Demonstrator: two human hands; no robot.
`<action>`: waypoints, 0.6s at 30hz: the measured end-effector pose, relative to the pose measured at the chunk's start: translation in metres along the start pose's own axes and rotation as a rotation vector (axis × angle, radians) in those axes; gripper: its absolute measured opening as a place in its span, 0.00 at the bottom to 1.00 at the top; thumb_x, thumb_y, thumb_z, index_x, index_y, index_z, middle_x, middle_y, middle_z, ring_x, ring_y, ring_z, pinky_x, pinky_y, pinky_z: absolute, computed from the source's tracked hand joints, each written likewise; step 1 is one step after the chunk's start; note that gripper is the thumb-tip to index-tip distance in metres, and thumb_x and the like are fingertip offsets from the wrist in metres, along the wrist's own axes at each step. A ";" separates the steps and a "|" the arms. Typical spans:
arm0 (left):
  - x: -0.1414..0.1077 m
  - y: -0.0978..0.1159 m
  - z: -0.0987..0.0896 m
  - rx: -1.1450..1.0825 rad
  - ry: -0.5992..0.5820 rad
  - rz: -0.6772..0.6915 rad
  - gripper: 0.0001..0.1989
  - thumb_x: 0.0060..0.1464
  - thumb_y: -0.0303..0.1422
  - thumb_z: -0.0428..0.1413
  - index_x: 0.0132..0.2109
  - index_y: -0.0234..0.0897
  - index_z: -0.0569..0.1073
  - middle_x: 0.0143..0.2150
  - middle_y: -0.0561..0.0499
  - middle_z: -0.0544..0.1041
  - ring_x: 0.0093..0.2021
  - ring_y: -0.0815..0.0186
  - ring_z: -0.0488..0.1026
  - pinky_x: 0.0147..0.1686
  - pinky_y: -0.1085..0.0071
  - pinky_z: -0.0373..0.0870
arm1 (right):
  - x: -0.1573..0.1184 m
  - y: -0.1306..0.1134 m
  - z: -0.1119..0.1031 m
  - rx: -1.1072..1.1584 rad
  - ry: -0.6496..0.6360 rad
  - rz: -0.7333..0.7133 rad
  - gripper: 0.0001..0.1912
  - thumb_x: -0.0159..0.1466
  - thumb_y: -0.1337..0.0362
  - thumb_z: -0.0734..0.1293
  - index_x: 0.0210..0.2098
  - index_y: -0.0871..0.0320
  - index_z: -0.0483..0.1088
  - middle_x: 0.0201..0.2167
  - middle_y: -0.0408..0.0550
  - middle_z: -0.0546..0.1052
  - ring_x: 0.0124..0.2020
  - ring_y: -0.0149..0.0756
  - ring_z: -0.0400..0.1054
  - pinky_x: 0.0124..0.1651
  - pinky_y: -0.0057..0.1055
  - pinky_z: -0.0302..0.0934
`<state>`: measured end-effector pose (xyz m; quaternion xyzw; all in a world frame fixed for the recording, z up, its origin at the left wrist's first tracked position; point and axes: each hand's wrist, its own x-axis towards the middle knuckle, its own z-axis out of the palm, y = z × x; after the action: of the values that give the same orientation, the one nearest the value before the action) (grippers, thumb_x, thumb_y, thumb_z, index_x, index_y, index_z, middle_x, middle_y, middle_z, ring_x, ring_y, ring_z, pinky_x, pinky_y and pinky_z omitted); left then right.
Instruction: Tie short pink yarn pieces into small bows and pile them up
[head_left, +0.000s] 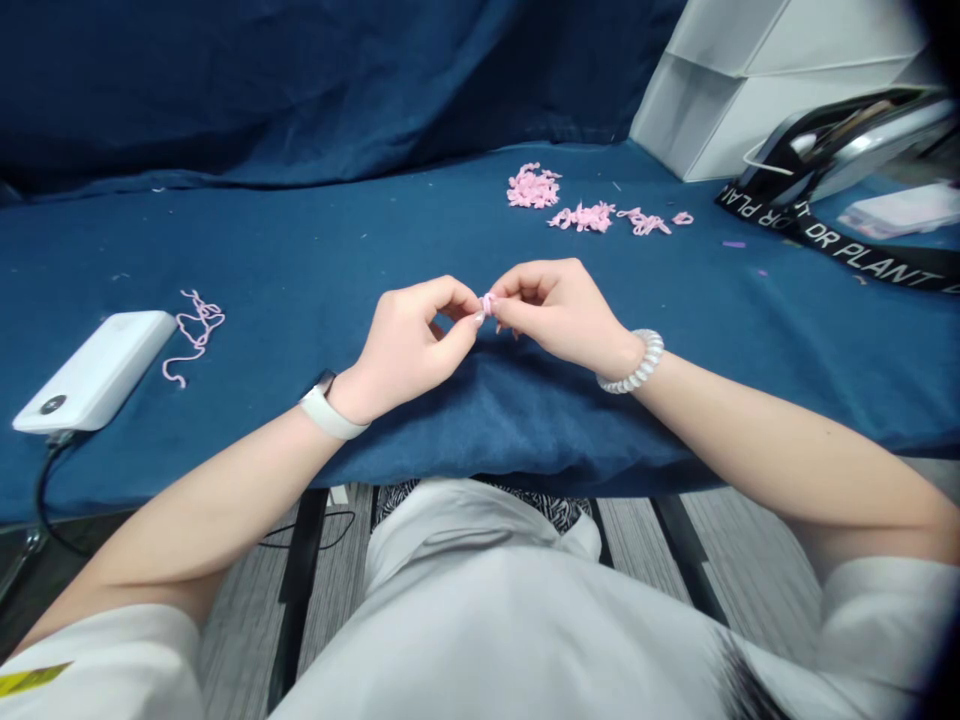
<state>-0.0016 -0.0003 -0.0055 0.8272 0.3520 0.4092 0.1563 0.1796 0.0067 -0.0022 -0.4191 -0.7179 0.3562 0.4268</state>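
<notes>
Pink rubber loop (487, 304), narrow grip of left hand (409, 345) and right hand (555, 315), white paper bag (772, 100) beyond

This looks like a work room, maybe an office. A long table has a blue cloth (300, 240) on it, with small pink loops (534, 186) and a white power bank (94, 370). Gray striped carpet (742, 560) lies below.

White capitals on a black strap (847, 250) read "DR PLANT", repeated along its length, and the strap lies right of the pink loops (585, 216). A yellow label (34, 680) on the left sleeve (105, 665) is too blurred to read.
</notes>
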 end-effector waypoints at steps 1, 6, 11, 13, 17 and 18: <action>0.000 -0.001 0.000 0.068 0.018 0.082 0.04 0.53 0.29 0.55 0.34 0.33 0.73 0.31 0.52 0.77 0.29 0.72 0.72 0.26 0.78 0.67 | 0.000 0.001 0.000 0.012 -0.008 -0.012 0.07 0.57 0.66 0.67 0.27 0.66 0.73 0.19 0.45 0.72 0.20 0.25 0.63 0.22 0.22 0.55; 0.000 -0.002 -0.003 0.224 0.120 0.263 0.02 0.50 0.27 0.55 0.33 0.34 0.70 0.31 0.53 0.75 0.28 0.72 0.71 0.27 0.76 0.68 | 0.001 0.003 -0.001 0.141 -0.071 -0.067 0.10 0.57 0.63 0.69 0.29 0.66 0.72 0.21 0.44 0.73 0.22 0.25 0.65 0.26 0.23 0.59; 0.002 0.001 -0.009 0.061 0.134 0.122 0.06 0.50 0.27 0.55 0.38 0.35 0.70 0.34 0.51 0.75 0.33 0.70 0.73 0.28 0.77 0.70 | 0.001 0.002 -0.001 0.249 -0.098 -0.050 0.15 0.55 0.58 0.72 0.29 0.65 0.71 0.21 0.44 0.72 0.23 0.25 0.65 0.28 0.23 0.60; 0.003 0.003 -0.011 0.018 0.113 0.054 0.07 0.51 0.28 0.54 0.39 0.35 0.72 0.36 0.50 0.75 0.36 0.69 0.73 0.29 0.77 0.70 | 0.001 0.003 -0.002 0.283 -0.116 -0.040 0.16 0.54 0.57 0.73 0.29 0.65 0.71 0.22 0.44 0.73 0.23 0.25 0.65 0.28 0.23 0.61; 0.005 0.005 -0.013 0.006 0.051 0.003 0.08 0.51 0.29 0.54 0.38 0.35 0.75 0.37 0.49 0.76 0.38 0.68 0.73 0.29 0.77 0.69 | 0.001 0.004 -0.002 0.346 -0.158 -0.022 0.16 0.53 0.56 0.74 0.30 0.64 0.72 0.23 0.44 0.73 0.25 0.25 0.65 0.31 0.24 0.63; 0.005 0.005 -0.014 0.013 0.050 0.013 0.07 0.50 0.29 0.54 0.37 0.35 0.76 0.36 0.49 0.76 0.37 0.67 0.72 0.29 0.76 0.69 | 0.001 0.004 -0.003 0.354 -0.164 -0.017 0.16 0.53 0.56 0.74 0.30 0.64 0.72 0.23 0.43 0.73 0.25 0.25 0.66 0.31 0.24 0.63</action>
<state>-0.0078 -0.0012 0.0085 0.8199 0.3532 0.4284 0.1394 0.1830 0.0099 -0.0044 -0.3009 -0.6798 0.5064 0.4368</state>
